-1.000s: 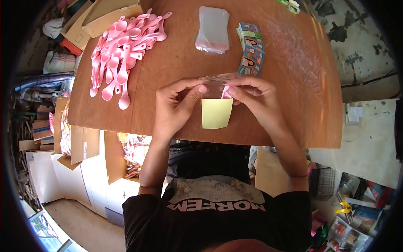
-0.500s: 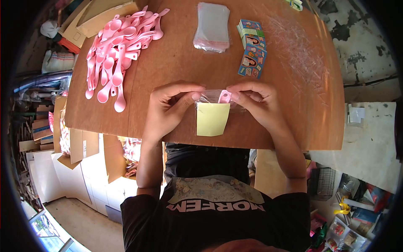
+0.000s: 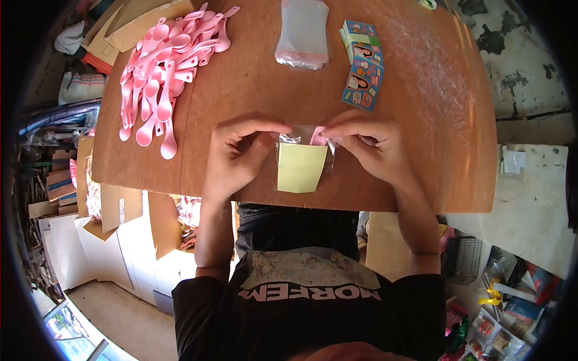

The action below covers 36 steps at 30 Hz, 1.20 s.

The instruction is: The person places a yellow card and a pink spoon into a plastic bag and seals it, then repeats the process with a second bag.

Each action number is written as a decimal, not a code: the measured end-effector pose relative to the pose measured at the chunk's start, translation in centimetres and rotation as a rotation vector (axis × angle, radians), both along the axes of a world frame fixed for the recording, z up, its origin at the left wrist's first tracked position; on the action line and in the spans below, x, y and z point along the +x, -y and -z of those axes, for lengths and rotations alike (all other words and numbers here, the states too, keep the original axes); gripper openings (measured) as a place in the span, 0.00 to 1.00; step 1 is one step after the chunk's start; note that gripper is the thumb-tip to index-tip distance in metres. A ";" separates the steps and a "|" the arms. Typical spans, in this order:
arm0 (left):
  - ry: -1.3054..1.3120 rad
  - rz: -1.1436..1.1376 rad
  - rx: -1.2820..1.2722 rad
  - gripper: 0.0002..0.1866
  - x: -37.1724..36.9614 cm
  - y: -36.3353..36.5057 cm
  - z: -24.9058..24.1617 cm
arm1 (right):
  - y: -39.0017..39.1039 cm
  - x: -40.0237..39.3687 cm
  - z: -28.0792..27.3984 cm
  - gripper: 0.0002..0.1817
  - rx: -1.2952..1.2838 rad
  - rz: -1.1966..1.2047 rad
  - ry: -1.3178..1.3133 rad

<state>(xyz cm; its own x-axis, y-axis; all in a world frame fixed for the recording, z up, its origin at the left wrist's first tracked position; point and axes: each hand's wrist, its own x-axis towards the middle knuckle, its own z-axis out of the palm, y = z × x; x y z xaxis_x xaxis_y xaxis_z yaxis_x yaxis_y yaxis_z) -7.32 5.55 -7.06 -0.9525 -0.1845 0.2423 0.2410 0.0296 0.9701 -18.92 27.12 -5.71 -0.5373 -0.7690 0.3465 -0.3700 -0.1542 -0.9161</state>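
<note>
Between my hands hangs a clear plastic bag (image 3: pixel 330 157) with a pale yellow card (image 3: pixel 299 168) inside it. A pink spoon handle end (image 3: pixel 319 136) shows above the card's top right corner; the rest of it is hidden. My left hand (image 3: pixel 244 150) pinches the bag's upper left edge. With thumb and index finger together, my right hand (image 3: pixel 367 144) holds the bag's upper right corner, beside the pink handle. Beyond them on the table lie a stack of clear bags (image 3: pixel 302 33) and a spread stack of blue printed cards (image 3: pixel 363 81).
Pink spoons (image 3: pixel 162 75) are heaped at the table's left, near a cardboard box (image 3: pixel 141 24). Thin clear plastic strips (image 3: pixel 430 75) are scattered over the right side of the wooden table (image 3: pixel 241 90). More boxes stand below left.
The bag now hangs flatter and straighter around the yellow card, which has shifted slightly left. My right hand has moved slightly right. The view has shifted a little.
</note>
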 end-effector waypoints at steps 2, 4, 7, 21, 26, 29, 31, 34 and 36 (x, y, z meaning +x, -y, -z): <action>0.025 0.001 -0.021 0.13 0.1 0.2 -0.1 | -0.1 0.0 -0.4 0.11 0.073 0.021 -0.122; 0.048 0.001 -0.043 0.12 0.2 0.2 -0.3 | -0.2 -0.1 -0.4 0.10 0.077 0.001 -0.154; 0.048 -0.012 0.015 0.10 0.1 -0.2 -0.3 | 0.1 0.6 -0.1 0.09 0.041 0.016 -0.116; 0.066 -0.041 0.167 0.22 0.6 -1.3 -0.6 | 0.7 1.8 1.0 0.18 -0.040 0.084 -0.020; 0.082 0.048 0.114 0.25 3.7 -0.1 0.0 | 0.4 2.9 -0.1 0.21 -0.023 -0.115 0.109; 0.083 0.048 -0.025 0.26 8.1 1.5 -1.2 | 0.0 4.0 -2.6 0.17 0.148 -0.163 0.021; 0.083 0.091 -0.186 0.26 11.8 4.6 -0.4 | -0.3 3.5 -3.0 0.15 0.192 -0.163 -0.003; 0.586 0.145 -0.254 0.23 18.0 9.8 2.3 | -0.3 1.5 -2.9 0.13 0.259 -0.047 -0.175; 0.797 -0.104 -0.344 0.21 20.0 11.7 6.3 | 0.4 -0.9 -2.7 0.09 0.281 0.036 -0.263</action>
<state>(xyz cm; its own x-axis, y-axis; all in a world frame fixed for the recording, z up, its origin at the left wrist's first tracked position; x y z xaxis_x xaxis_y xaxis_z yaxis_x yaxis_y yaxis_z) 12.70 -6.11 -13.36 -0.8443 -0.3186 -0.4309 -0.5257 0.3359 0.7816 -19.86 26.70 -3.04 -0.4867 -0.8357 0.2544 -0.5990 0.1072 -0.7935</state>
